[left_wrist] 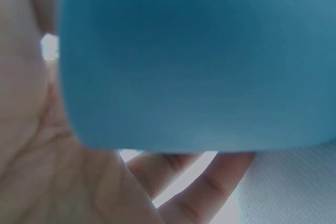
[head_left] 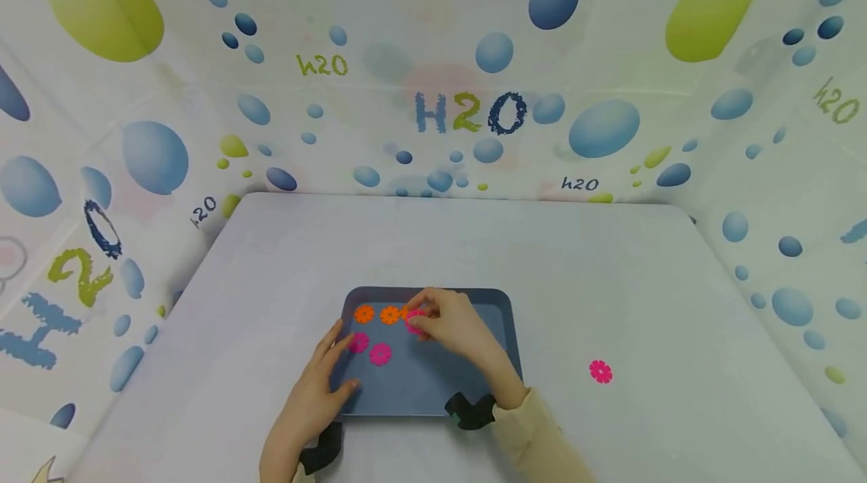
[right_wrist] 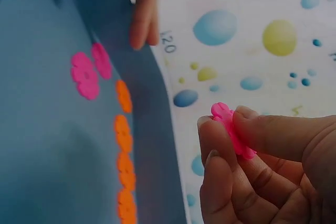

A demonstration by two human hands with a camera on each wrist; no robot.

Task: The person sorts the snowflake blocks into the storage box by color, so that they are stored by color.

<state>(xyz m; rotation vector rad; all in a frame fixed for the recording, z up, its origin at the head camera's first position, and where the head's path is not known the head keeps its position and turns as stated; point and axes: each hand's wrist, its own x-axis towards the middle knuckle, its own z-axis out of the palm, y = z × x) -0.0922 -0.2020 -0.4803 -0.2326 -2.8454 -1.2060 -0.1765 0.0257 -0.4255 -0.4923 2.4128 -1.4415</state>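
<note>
My right hand [head_left: 455, 323] pinches a pink flower-shaped piece [right_wrist: 229, 128] between thumb and fingertips, above the far part of a blue-grey tray [head_left: 433, 393]. The left hand [head_left: 313, 385] lies along the tray's left edge, fingers spread and fairly straight; whether it touches the rim cannot be told. Inside the tray, orange flower pieces [right_wrist: 124, 134] stand in a row along the far side, some hidden by the right hand in the head view. Closer to me lie two pink flowers, one [head_left: 381, 353] in plain view and one [head_left: 359, 342] beside the left fingertips.
Another pink flower [head_left: 600, 372] lies on the white table [head_left: 609, 272], to the right of the tray. White sheeting [head_left: 379, 144] printed with blue and green drops and "H2O" lettering rises behind the table and along its sides.
</note>
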